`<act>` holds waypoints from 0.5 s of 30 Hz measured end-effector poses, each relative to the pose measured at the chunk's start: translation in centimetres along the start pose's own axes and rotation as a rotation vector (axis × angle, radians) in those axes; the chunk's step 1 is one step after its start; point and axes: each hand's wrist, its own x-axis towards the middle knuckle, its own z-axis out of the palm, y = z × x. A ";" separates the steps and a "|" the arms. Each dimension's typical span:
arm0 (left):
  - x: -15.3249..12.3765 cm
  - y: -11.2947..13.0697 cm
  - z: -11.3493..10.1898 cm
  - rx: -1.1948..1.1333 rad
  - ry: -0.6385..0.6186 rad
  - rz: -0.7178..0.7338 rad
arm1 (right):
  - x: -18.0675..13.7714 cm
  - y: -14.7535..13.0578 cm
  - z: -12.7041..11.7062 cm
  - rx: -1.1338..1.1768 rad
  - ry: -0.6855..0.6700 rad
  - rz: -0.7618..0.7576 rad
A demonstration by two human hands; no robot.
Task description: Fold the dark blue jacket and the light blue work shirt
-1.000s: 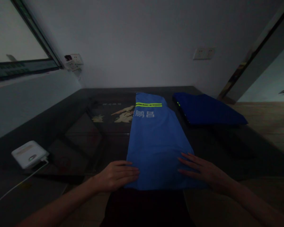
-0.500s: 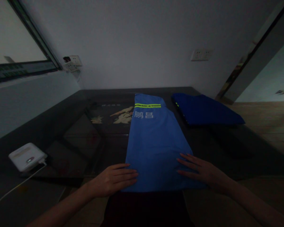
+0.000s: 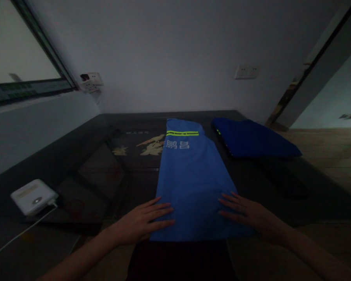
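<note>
A light blue garment (image 3: 193, 179), folded into a long panel, lies flat on the dark glossy table (image 3: 137, 183). Two yellow-green stripes and white characters run across its far end. My left hand (image 3: 143, 219) rests on its near left edge, fingers stretched and spread. On the near right part lies my right hand (image 3: 245, 212), its fingers also extended flat on the cloth. A folded dark blue garment (image 3: 254, 138) with a bit of yellow-green trim sits at the back right.
A white box-shaped device (image 3: 34, 197) with a white cable (image 3: 22, 234) stands at the left. Wall sockets (image 3: 247, 72) are on the wall behind the table, with more sockets (image 3: 92, 80) in the left corner. A dark long object (image 3: 286, 181) lies at the right.
My left hand's fingers have spread a little and reach slightly further onto the garment. The view has tilted up slightly. The garments lie as before.
</note>
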 end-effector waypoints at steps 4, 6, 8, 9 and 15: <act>-0.2 -0.2 0.3 -0.082 0.107 -0.004 | 0.0 0.0 -0.2 0.147 0.011 0.044; -0.2 -0.2 0.2 -0.141 0.191 -0.007 | 0.0 -0.1 -0.2 0.233 0.020 0.085; -0.2 0.0 -0.1 -0.199 0.286 -0.027 | -0.2 -0.4 -0.3 0.327 0.032 0.113; -0.2 0.3 -0.3 -0.223 0.333 -0.048 | -0.3 -0.5 -0.4 0.371 0.041 0.126; -0.7 2.8 -3.4 -0.297 0.445 -0.355 | -1.6 -2.4 -2.7 0.531 0.138 0.405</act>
